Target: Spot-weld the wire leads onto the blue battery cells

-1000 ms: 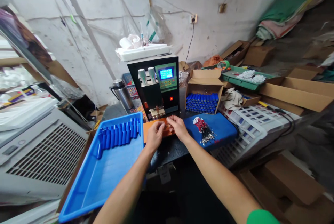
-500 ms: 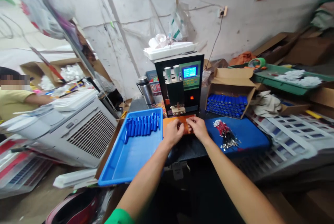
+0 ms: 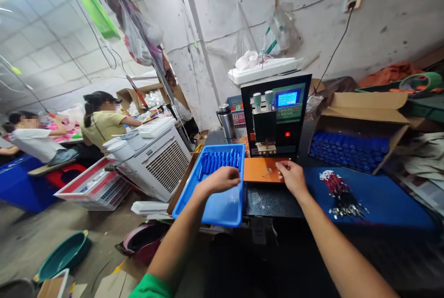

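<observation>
My left hand point(image 3: 224, 179) hangs over the blue tray point(image 3: 222, 210), its fingers curled in; whatever they hold, if anything, is hidden. Several blue cylindrical cells point(image 3: 222, 159) stand in rows at the tray's far end, just beyond that hand. My right hand point(image 3: 292, 176) is pinched closed at the right edge of an orange plate point(image 3: 255, 168). Something small and pale shows at its fingertips, too small to name. A thin, wire-like piece point(image 3: 268, 171) lies on the plate. Directly behind rises a black machine point(image 3: 294, 136) with a lit blue screen, its metal tips above the plate's back edge.
Right of my right hand, a bundle of red and black wires with white connectors point(image 3: 335, 187) lies on a blue mat point(image 3: 391, 201). A cardboard box point(image 3: 367, 103) of blue cells stands behind it. A steel flask point(image 3: 227, 122) is left of the machine. Two people sit far left.
My left hand has left the orange plate and moved left over the blue tray. My right hand stays by the plate. The view has swung left, bringing more of the room in.
</observation>
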A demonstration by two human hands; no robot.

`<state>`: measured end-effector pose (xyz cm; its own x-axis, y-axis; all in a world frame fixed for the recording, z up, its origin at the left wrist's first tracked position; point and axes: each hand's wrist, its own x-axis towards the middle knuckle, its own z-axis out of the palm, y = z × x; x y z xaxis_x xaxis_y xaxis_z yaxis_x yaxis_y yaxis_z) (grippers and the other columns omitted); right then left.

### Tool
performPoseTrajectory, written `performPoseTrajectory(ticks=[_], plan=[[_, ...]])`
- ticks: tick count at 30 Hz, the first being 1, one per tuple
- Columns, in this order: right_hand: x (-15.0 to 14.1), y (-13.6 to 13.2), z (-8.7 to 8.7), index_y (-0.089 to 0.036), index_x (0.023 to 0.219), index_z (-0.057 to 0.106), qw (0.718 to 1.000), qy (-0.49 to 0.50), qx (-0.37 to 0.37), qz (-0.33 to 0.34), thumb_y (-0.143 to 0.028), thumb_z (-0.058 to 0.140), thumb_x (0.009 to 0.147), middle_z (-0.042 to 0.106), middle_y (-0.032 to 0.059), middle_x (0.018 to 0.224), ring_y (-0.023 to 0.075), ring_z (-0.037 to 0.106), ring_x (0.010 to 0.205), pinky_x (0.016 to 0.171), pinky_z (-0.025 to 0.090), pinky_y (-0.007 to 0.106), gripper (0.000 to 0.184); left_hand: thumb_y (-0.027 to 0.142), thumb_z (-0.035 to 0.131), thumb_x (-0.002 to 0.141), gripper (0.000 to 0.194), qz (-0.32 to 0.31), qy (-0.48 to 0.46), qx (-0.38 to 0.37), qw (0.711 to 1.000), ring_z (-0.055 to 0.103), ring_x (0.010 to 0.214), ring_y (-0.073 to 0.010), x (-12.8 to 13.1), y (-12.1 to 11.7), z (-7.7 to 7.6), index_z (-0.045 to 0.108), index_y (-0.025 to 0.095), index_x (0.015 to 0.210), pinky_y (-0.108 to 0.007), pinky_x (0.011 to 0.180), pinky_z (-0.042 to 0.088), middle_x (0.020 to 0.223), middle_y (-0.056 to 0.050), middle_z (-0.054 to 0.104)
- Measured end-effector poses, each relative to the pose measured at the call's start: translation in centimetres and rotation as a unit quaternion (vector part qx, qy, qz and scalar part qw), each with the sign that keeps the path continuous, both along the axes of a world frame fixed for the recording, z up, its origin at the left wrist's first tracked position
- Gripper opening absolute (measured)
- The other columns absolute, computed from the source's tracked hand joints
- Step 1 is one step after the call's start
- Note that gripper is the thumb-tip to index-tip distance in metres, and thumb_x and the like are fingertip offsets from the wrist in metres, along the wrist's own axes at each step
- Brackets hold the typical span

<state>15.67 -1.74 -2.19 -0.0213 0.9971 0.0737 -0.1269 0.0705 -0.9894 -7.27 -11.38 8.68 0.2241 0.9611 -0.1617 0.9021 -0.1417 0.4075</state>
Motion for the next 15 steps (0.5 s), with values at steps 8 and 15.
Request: performPoseTrajectory(ticks=[8,15], plan=[[-0.3,0.0,-0.5,-0.016,0.071,0.062,0.998,-0.043,0.036,-0.003,-0.057,0.065,0.066,0.061,0.0027,0.059,0.0137,0.053,0.042,0.042,0.042,0.026,0.042,0.003,0.055,0.067,0.039,0.095,0.348,0.114,0.926,0.044,0.125,-0.0343,-12.4,-1.0,-4.9,0.063,0.015,0.104,-0.046,0.101,0.034,0.13,-0.017,0.055],[-0.4,0.4,-0.7,-0.017,0.071,0.06,0.997,-0.056,0.044,-0.002,-0.054,0.061,0.069,0.06,0.0021,0.059,0.0146,0.054,0.042,0.044,0.043,0.027,0.037,0.002,0.053,0.067,0.041,0.064,0.363,0.141,0.919,0.042,0.128,-0.0343,-14.1,-0.6,-6.1,0.063,0.014,0.105,-0.049,0.105,0.029,0.125,-0.019,0.057]])
